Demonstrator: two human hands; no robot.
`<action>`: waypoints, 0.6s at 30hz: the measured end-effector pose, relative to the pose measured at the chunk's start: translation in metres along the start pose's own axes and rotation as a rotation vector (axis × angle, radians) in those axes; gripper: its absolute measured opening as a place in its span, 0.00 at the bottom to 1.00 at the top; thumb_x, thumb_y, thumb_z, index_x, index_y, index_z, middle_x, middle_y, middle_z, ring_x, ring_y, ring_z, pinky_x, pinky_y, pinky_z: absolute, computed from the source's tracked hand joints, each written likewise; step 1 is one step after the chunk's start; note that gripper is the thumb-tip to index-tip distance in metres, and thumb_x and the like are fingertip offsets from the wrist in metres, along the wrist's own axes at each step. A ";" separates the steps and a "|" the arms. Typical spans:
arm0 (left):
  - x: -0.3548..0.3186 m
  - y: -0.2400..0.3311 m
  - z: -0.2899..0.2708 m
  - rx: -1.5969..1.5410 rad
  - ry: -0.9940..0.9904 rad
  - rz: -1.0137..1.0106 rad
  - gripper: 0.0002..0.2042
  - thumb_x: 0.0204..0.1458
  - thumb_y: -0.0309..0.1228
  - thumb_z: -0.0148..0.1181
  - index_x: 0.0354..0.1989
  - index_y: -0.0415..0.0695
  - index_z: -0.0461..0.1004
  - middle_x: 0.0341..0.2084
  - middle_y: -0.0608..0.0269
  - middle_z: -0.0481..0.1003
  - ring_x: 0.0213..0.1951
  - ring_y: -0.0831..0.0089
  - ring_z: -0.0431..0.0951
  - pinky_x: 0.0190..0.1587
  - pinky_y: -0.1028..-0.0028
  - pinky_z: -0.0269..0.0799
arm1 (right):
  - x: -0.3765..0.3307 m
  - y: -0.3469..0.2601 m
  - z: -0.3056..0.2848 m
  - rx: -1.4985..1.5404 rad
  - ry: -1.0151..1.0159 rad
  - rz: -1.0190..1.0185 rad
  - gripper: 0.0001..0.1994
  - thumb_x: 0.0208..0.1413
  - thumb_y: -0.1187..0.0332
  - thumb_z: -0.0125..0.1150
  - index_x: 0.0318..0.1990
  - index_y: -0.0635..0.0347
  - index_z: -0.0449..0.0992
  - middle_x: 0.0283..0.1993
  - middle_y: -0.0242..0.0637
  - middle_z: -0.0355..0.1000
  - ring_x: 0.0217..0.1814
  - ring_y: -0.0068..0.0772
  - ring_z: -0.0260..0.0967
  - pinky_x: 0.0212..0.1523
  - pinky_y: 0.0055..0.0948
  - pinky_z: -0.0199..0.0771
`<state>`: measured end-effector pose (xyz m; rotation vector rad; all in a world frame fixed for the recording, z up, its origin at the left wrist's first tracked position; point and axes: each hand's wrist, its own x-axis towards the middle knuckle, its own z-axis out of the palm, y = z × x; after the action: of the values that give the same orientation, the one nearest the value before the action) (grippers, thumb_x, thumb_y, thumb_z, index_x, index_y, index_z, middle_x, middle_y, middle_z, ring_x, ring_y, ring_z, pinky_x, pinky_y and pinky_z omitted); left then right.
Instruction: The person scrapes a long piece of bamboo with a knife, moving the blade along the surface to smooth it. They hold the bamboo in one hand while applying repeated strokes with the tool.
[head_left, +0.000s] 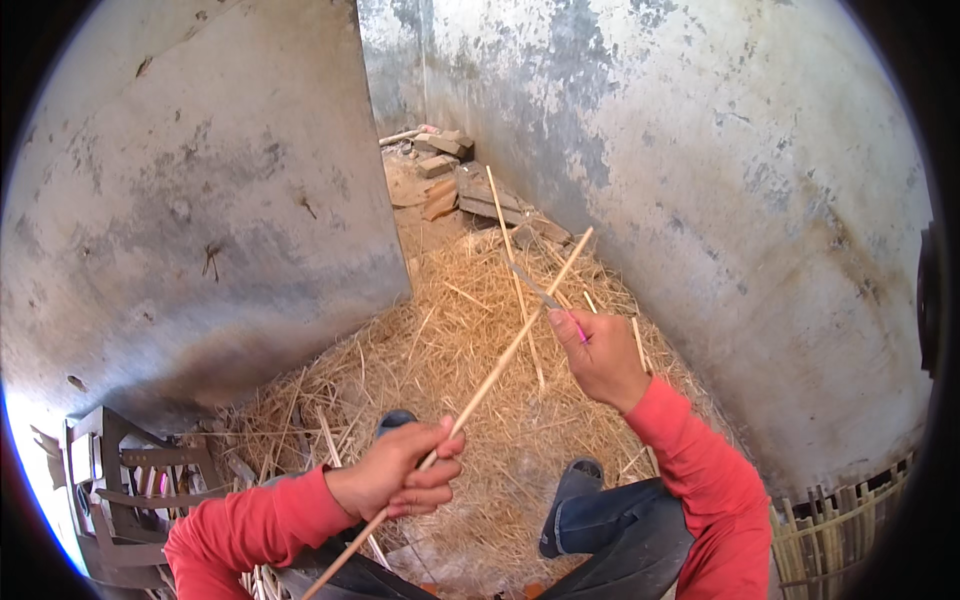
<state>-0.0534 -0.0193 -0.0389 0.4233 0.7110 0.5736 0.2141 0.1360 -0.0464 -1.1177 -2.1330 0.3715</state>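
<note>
Nearest, at the lower edge: both forearms in red sleeves, and below them the person's knees in dark jeans (610,525) w/ two dark shoe tips poking out over the floor.

The left hand (400,472) is curled tight round a long thin bamboo stick (500,360), thumb on top, fingers wrapped under. Stick runs diagonally: lower end passes under the hand toward the bottom edge, upper end rises to the upper right and ends near the far wall. It's held up in the air, above the straw, not resting on anything.

A bit further out, the right hand (600,358) is closed round the pink handle of a small knife (535,288); only a sliver of pink shows by the fingers. The grey blade points up-left and meets the stick about mid-length, approx. touching it; can't tell if the edge is cutting in.

Under & beyond both hands: a thick heap of straw-coloured shavings (470,350) covers the floor, w/ a few more thin sticks lying loose in it.

Left, low: a dark wooden crate-like frame (120,480). Right, low: a bundle of split bamboo strips (840,530) standing against the wall.

Further back: stained, peeling plaster walls (700,150) on both sides, closing to a narrow corner. At the far end, a pile of bricks & wood scraps (450,170) on the ground.
</note>
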 end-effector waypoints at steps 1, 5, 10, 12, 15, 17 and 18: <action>0.001 0.000 -0.006 -0.082 -0.024 0.018 0.21 0.75 0.50 0.35 0.33 0.51 0.59 0.11 0.74 0.52 0.08 0.81 0.50 0.07 0.78 0.47 | -0.008 -0.014 0.008 0.115 -0.008 -0.035 0.25 0.73 0.50 0.50 0.27 0.60 0.74 0.18 0.43 0.68 0.13 0.40 0.60 0.19 0.46 0.59; 0.017 -0.003 -0.002 -0.181 -0.147 0.033 0.21 0.75 0.51 0.33 0.32 0.50 0.60 0.11 0.73 0.54 0.08 0.81 0.52 0.07 0.79 0.48 | -0.007 -0.039 0.023 0.459 0.003 0.095 0.18 0.70 0.59 0.59 0.29 0.59 0.67 0.27 0.44 0.76 0.16 0.32 0.67 0.17 0.39 0.65; 0.021 -0.008 0.013 0.001 -0.135 0.102 0.20 0.76 0.48 0.34 0.36 0.48 0.64 0.14 0.72 0.58 0.11 0.82 0.57 0.12 0.79 0.56 | 0.009 -0.030 -0.005 0.960 0.162 0.246 0.15 0.67 0.72 0.61 0.31 0.53 0.60 0.34 0.47 0.79 0.23 0.26 0.76 0.21 0.22 0.81; 0.016 -0.014 0.004 0.080 -0.185 0.116 0.20 0.76 0.47 0.34 0.39 0.46 0.67 0.15 0.71 0.63 0.13 0.81 0.62 0.16 0.79 0.62 | 0.018 -0.015 -0.024 0.899 0.304 0.240 0.15 0.68 0.72 0.60 0.31 0.53 0.60 0.35 0.48 0.79 0.22 0.26 0.76 0.20 0.22 0.79; 0.005 -0.021 -0.002 0.313 -0.175 0.041 0.19 0.76 0.44 0.37 0.44 0.42 0.69 0.19 0.67 0.71 0.17 0.78 0.70 0.20 0.79 0.68 | 0.027 0.027 -0.056 0.780 0.590 0.245 0.14 0.68 0.71 0.60 0.32 0.54 0.61 0.36 0.48 0.80 0.20 0.24 0.72 0.18 0.20 0.72; -0.007 -0.027 -0.007 0.377 -0.210 0.032 0.19 0.76 0.44 0.38 0.44 0.41 0.69 0.20 0.67 0.71 0.18 0.79 0.70 0.22 0.80 0.67 | 0.026 0.053 -0.077 0.730 0.727 0.265 0.15 0.68 0.70 0.61 0.32 0.55 0.61 0.36 0.48 0.80 0.19 0.22 0.69 0.17 0.19 0.68; -0.011 -0.030 -0.010 0.445 -0.250 0.030 0.19 0.76 0.44 0.38 0.44 0.41 0.69 0.20 0.67 0.71 0.18 0.79 0.69 0.23 0.80 0.66 | 0.024 0.066 -0.088 0.761 0.790 0.282 0.14 0.70 0.67 0.60 0.33 0.56 0.63 0.34 0.44 0.80 0.18 0.19 0.65 0.17 0.18 0.63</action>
<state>-0.0564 -0.0476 -0.0569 0.9047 0.5890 0.3777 0.3059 0.1882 -0.0071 -0.8833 -0.9999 0.6634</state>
